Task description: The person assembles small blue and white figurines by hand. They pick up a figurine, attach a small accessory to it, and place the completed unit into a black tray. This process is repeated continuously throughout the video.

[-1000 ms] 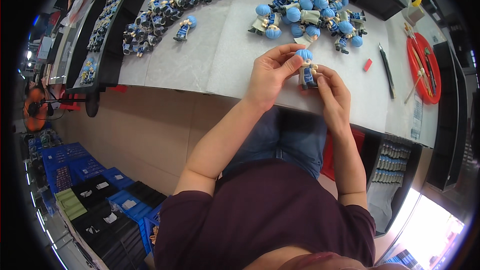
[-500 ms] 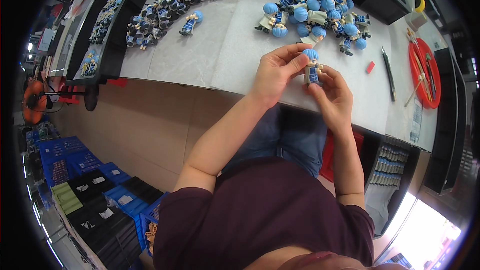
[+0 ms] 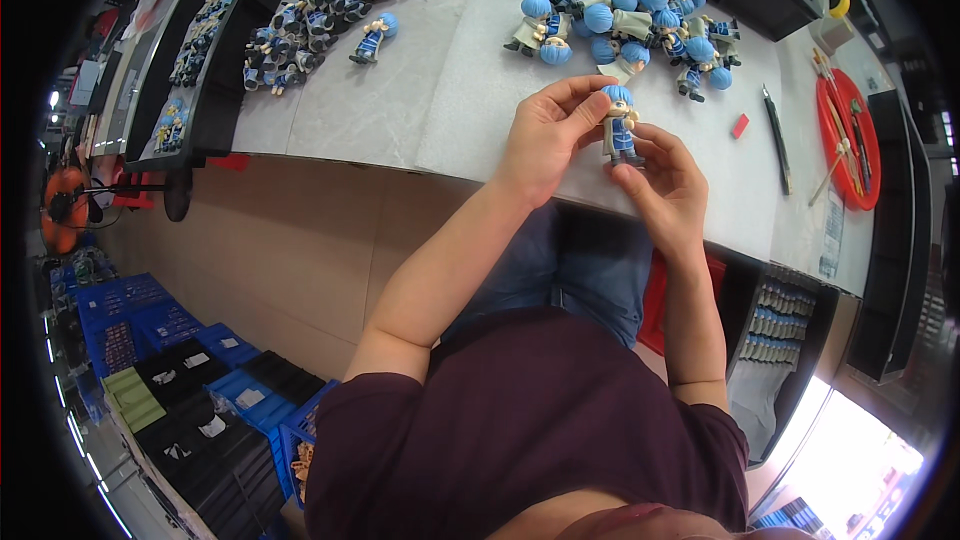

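Note:
Between my two hands a small blue-haired figurine (image 3: 621,130) in a blue and white outfit is held upright, above the table's front edge. My left hand (image 3: 553,130) pinches it at the head with thumb and fingers. From the other side, my right hand (image 3: 662,180) grips it low, thumb near the feet and fingers behind. Just beyond my hands lies a heap of blue-haired figurines (image 3: 655,15). Farther left, a single figurine (image 3: 374,38) lies beside a pile of headless figurine bodies (image 3: 320,12).
On the right are a small red block (image 3: 740,126), a dark pen-like tool (image 3: 777,140) and a red dish (image 3: 853,135) with brushes. Black trays (image 3: 215,70) of figures stand at the left. Below the table's right side sits a tray of figurines (image 3: 770,340). Blue crates (image 3: 130,295) are on the floor.
The view has shifted slightly. The figurine has turned a little in my fingers, its dark feet now showing above my right thumb. Both hands keep hold of it.

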Tool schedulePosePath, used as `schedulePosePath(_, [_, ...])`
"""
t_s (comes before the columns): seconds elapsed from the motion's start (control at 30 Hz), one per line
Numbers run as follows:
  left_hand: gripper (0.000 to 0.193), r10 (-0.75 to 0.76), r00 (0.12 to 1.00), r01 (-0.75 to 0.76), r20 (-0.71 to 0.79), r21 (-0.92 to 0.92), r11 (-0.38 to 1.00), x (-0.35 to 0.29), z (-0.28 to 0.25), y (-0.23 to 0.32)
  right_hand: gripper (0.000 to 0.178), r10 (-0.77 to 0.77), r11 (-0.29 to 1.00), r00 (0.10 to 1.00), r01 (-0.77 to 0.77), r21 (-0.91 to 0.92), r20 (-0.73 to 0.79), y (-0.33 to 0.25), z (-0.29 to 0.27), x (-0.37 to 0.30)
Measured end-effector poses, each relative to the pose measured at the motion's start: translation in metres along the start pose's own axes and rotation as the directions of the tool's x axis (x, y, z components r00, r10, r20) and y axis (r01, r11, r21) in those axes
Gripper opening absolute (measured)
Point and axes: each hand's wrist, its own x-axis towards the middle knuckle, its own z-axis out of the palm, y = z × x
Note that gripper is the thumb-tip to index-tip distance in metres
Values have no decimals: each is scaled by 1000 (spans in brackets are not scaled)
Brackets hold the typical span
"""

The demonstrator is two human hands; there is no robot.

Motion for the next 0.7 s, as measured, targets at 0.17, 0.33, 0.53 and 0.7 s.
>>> schedulePosePath(0.17, [24, 2, 1000, -2, 6, -6, 1000, -1, 1, 2, 43, -5, 1000, 1000, 5, 6, 0, 0, -1, 0])
schedulePosePath(0.33, [25, 52, 996, -48, 79, -49, 998, -1, -4, 0, 34, -5, 998, 1000, 4, 63, 10, 0, -1, 0])
schedulePosePath(0.53, [26, 63, 993, -60, 100, -30, 998, -1, -6, -2, 28, -3, 1000, 1000, 3, 31, -4, 0, 0, 0])
schedulePosePath(0.7, [27, 53, 992, -50, 117, -28, 998, -1, -7, -1, 29, 1, 1000, 1000, -1, 6, 7, -1, 0, 1])
